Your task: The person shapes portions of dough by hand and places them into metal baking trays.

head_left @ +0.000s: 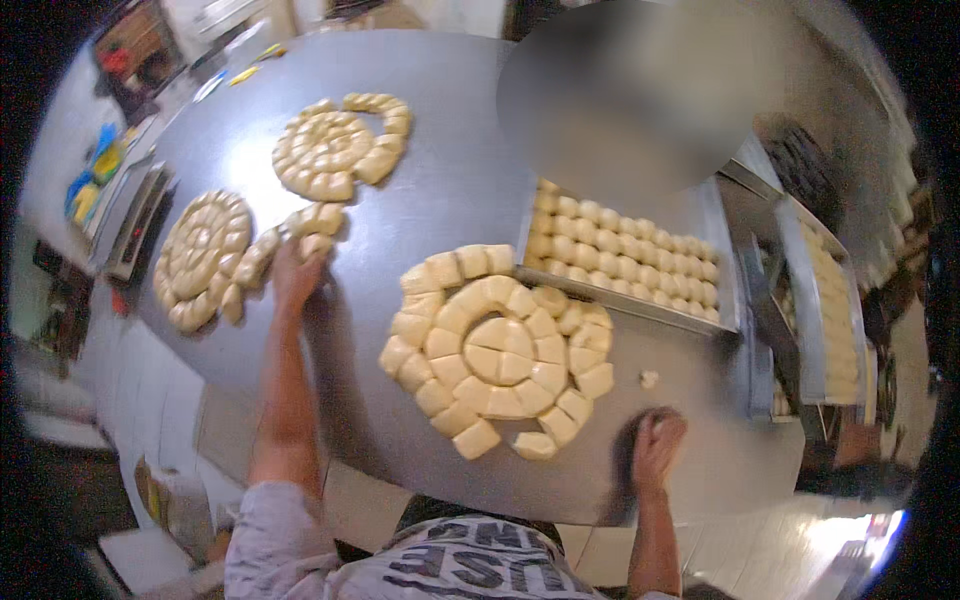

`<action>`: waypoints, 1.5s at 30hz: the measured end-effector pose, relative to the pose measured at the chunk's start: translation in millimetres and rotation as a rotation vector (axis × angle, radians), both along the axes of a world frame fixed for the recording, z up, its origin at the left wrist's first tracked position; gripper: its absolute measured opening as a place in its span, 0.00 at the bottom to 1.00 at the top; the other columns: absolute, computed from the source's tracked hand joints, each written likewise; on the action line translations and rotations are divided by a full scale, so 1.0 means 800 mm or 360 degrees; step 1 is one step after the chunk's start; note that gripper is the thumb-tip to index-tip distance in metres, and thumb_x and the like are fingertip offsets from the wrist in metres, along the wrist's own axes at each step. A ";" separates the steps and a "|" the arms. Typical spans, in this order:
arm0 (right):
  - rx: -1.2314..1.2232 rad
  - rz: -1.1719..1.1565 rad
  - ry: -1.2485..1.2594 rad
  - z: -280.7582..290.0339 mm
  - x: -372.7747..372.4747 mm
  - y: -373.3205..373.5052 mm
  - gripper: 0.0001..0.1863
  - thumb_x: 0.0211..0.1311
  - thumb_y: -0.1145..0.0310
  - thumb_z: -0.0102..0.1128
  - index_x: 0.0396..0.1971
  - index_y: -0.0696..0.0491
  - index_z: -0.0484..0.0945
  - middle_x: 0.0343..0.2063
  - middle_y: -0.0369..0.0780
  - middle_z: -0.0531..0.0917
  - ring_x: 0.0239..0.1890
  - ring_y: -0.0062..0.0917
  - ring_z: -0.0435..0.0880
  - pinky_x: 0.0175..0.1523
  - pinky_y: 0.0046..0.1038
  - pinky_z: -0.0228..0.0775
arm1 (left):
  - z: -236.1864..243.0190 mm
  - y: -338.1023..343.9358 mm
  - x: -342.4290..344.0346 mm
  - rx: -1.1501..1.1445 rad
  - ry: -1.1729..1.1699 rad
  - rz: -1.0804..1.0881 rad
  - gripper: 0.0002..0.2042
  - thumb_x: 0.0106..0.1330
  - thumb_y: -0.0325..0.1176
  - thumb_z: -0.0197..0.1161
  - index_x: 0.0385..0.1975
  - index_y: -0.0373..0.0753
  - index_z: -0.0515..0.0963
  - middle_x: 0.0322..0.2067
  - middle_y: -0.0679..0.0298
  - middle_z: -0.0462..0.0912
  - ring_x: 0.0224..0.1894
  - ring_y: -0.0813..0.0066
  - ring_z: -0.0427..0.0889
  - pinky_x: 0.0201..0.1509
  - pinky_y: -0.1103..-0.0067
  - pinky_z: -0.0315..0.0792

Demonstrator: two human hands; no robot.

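Note:
My left hand reaches to the far left of the metal table, its fingers closed on a pale dough piece at the end of a short row of cut pieces. On the right, my right hand rests low on the table with fingers curled in; whatever lies under the palm is hidden. A small dough scrap lies just beyond it. Between my hands sits a large round of cut dough pieces, arranged in rings. Two more coiled rounds, one at the left and one farther back, are cut into smaller pieces.
A metal tray of dough balls in rows stands at the right. More filled trays are at the far right. A large round grey thing, blurred, overhangs the back right. A scale-like metal box stands by the left edge.

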State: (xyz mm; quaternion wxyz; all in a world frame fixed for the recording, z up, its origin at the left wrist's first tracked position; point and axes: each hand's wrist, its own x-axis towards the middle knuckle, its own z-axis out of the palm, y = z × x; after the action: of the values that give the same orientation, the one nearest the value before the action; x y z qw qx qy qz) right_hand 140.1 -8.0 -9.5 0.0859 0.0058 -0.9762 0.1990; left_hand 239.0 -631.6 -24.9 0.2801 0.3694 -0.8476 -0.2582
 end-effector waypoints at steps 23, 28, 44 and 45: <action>0.0058 0.0678 0.0288 0.027 -0.037 0.157 0.24 0.44 0.68 0.60 0.44 0.59 0.70 0.42 0.48 0.72 0.47 0.42 0.71 0.54 0.35 0.63 | 0.122 0.349 0.088 0.0370 -0.0313 -0.0528 0.21 0.55 0.26 0.58 0.50 0.40 0.62 0.42 0.61 0.69 0.45 0.72 0.69 0.51 0.75 0.66; -0.2102 0.0313 -0.0357 0.114 -0.141 0.043 0.21 0.52 0.70 0.56 0.48 0.55 0.68 0.43 0.38 0.74 0.47 0.26 0.71 0.53 0.30 0.64 | 0.117 0.347 0.115 0.1632 0.0877 -0.0359 0.23 0.56 0.21 0.54 0.54 0.38 0.61 0.47 0.60 0.68 0.51 0.69 0.68 0.54 0.73 0.65; -0.1531 0.1761 -0.0641 0.106 -0.051 -0.324 0.30 0.57 0.66 0.57 0.59 0.53 0.60 0.56 0.42 0.68 0.56 0.31 0.66 0.60 0.31 0.58 | 0.127 0.280 0.056 0.1511 0.0409 -0.1045 0.16 0.56 0.18 0.56 0.45 0.35 0.69 0.44 0.63 0.70 0.48 0.73 0.70 0.49 0.81 0.67; -0.1400 0.1819 -0.0821 0.133 0.000 -0.310 0.34 0.57 0.65 0.59 0.62 0.54 0.55 0.60 0.41 0.62 0.62 0.30 0.60 0.65 0.30 0.50 | 0.125 0.289 0.041 0.1351 0.0363 -0.1177 0.15 0.56 0.18 0.56 0.44 0.35 0.70 0.43 0.62 0.71 0.47 0.73 0.71 0.47 0.81 0.67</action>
State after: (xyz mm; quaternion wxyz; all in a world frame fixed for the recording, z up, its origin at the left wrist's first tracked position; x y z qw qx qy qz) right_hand 140.3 -256.0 96.6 -0.2667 0.4284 -0.6415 0.5778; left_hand 272.0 -400.5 75.0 0.0880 0.0984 -0.7070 -0.6948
